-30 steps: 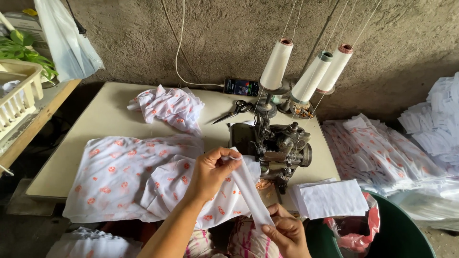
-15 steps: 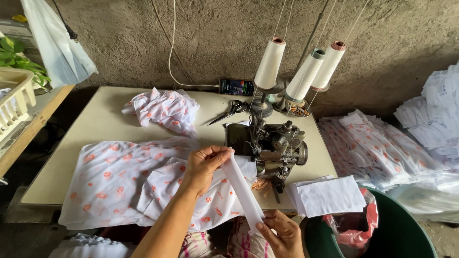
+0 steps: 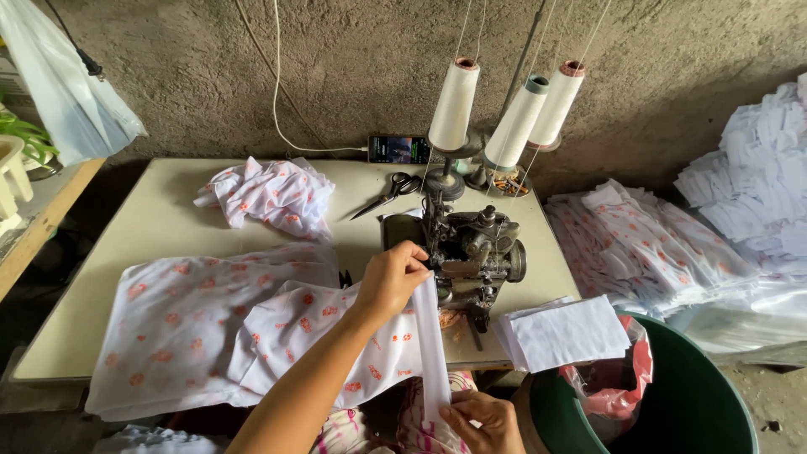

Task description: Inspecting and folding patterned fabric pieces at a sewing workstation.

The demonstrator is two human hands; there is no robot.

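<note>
a phone [image 3: 398, 150] lies flat at the table's [image 3: 151, 227] back edge by the wall, screen lit in dark blues and greens, white cable [image 3: 277, 101] plugged into its left end.

A pale, cream-coloured table [image 3: 168, 223] with rounded corners is set against a rough concrete wall. A dark overlock sewing machine [image 3: 471, 252] is mounted near its right front edge, and three cones of white thread [image 3: 454, 105] are held on a stand behind it. A pair of scissors [image 3: 388, 193] and a phone [image 3: 398, 149] with a lit screen are seen near the back edge. A crumpled bundle of white cloth with orange print [image 3: 269, 193] is laid toward the back left. A larger spread of the same printed fabric [image 3: 218, 324] is draped over the front edge. A stack of plain white cloth pieces [image 3: 567, 332] is rested at the right front corner.
</note>
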